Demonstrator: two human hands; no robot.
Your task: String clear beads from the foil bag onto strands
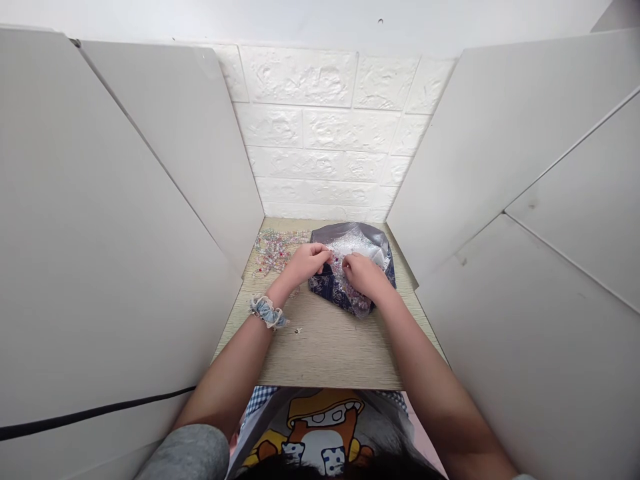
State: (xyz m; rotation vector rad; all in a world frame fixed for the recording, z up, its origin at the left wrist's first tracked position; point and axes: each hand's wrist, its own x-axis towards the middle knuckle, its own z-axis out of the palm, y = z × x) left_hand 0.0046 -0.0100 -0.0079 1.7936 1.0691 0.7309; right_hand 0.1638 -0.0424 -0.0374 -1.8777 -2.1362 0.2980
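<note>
My left hand point(309, 260) is closed in a pinch at the left side of a dark blue patterned bag point(320, 287) with a silvery lining. Whatever its fingertips hold is too small to make out. Just to the right, my right hand point(364, 273) is also closed, fingers curled over the bag's opening, their contents hidden. Between and below the hands lie small pinkish beads in what looks like clear plastic point(359, 305). Strands of multicoloured beads point(274, 252) are spread on the table beyond my left wrist.
The narrow wooden table point(330, 360) is hemmed in by a white panel on the left point(200, 147) and another on the right point(450, 167). A white brick-patterned wall point(325, 127) closes the back. One tiny object point(299, 331) lies near the front; a scrunchie point(269, 312) circles my left wrist.
</note>
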